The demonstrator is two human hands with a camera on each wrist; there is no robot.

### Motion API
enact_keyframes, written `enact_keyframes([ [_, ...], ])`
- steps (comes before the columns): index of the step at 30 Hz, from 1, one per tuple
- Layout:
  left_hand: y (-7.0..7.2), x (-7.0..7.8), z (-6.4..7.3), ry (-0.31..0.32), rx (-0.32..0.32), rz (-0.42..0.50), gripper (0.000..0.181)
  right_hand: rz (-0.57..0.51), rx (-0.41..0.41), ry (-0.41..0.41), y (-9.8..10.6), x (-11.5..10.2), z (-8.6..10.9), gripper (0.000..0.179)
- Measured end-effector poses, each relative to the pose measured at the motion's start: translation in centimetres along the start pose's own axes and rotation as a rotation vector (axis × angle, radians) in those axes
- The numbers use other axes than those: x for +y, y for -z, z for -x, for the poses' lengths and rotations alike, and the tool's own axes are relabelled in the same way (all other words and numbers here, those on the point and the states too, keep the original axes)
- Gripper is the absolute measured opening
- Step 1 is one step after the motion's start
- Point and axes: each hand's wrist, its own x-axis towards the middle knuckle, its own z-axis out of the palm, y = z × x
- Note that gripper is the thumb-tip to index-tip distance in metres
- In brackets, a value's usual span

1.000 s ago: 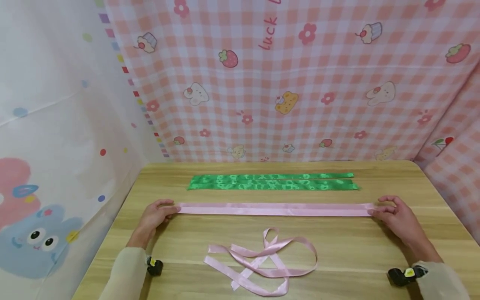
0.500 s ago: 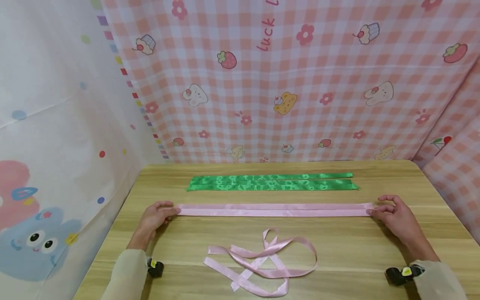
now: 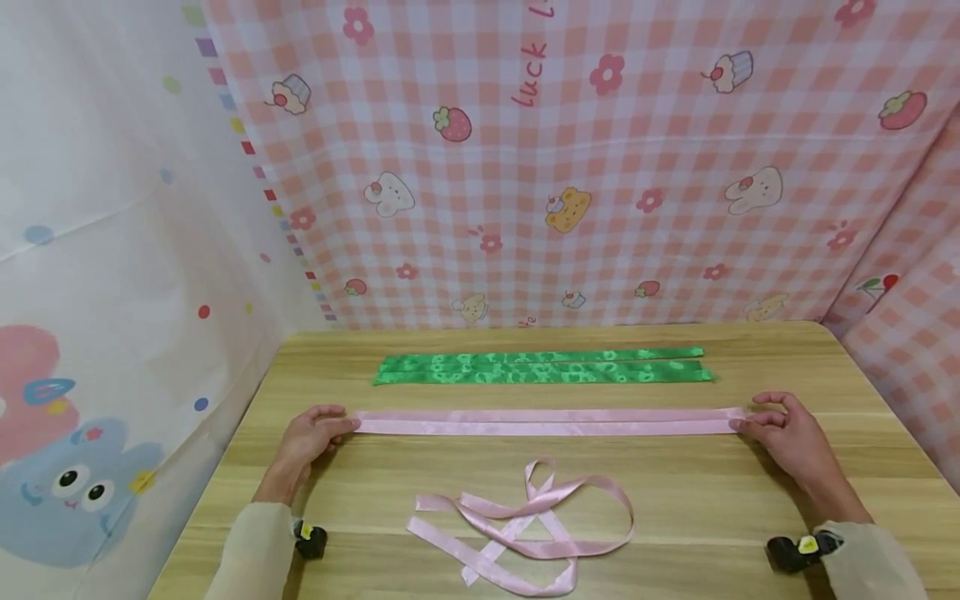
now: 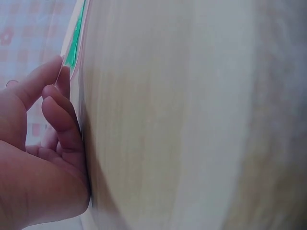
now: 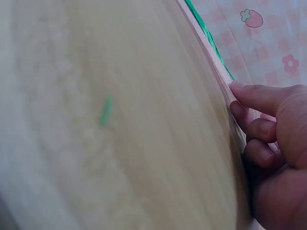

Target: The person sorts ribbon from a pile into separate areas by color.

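- Two cream sleeves are reaching in from the near corners, the left sleeve (image 3: 251, 550) and the right sleeve (image 3: 870, 558), with a black wrist device jutting inward beside each cuff, the left device (image 3: 310, 540) and the right device (image 3: 801, 552).
- Between them, a loose pink satin ribbon (image 3: 555, 548) is lying in crossing loops on the wood-grain tabletop (image 3: 690, 487), apart from both hands.
- Farther in, the left hand (image 3: 311, 435) is pinching the left end of a straight pink satin ribbon (image 3: 547, 422) between thumb and forefinger, leaving hardly any gap between the tips; in the left wrist view its other fingers are bending close to the table.
- Across from it, the right hand (image 3: 791, 437) is pinching the right end in a similar way, its tips nearly together, while its other fingers are curling beneath, as the right wrist view is showing.
- Between the hands, the straight ribbon is running crosswise, a line along its length dividing it into two bands; whether these are one folded piece or two strips, I cannot tell.
- Just beyond, shiny green satin ribbon strips (image 3: 540, 372) are lying nearly parallel to it, close together.
- Behind the table, a pink-and-white gingham curtain (image 3: 487, 183) is hanging, printed with strawberries, cupcakes and flowers; a white cartoon-printed cloth (image 3: 97, 275) is covering the left side.
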Motion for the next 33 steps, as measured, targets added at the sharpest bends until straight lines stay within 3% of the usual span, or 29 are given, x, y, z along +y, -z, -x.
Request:
enact_keyframes([
  [13, 0.7, 0.1, 0.2, -0.023, 0.04, 0.046, 0.056, 0.022, 0.039, -0.095, -0.1, -0.9, 0.2, 0.062],
  [16, 0.8, 0.3, 1.0, -0.055, 0.076, 0.056, 0.054, 0.018, 0.077, -0.076, 0.1, -1.6, 0.7, 0.06],
  [19, 0.1, 1.1, 2.2, -0.104, 0.06, 0.059, 0.049, 0.024, 0.104, 0.017, -0.1, -2.9, 1.5, 0.048],
  [23, -2.4, 2.8, 4.1, -0.205, -0.05, 0.048, 0.038, 0.017, 0.038, 0.216, -1.6, -5.4, 2.6, 0.022],
  [27, -6.0, 4.3, 5.8, -0.303, -0.2, 0.003, 0.031, -0.058, -0.176, 0.377, -4.3, -8.3, 3.6, 0.009],
  [29, -8.0, 4.9, 6.6, -0.341, -0.287, -0.014, 0.029, -0.107, -0.289, 0.422, -5.8, -9.6, 4.0, 0.006],
  [33, -12.1, 5.6, 7.9, -0.398, -0.466, -0.032, 0.026, -0.157, -0.451, 0.427, -8.7, -12.0, 4.5, 0.005],
])
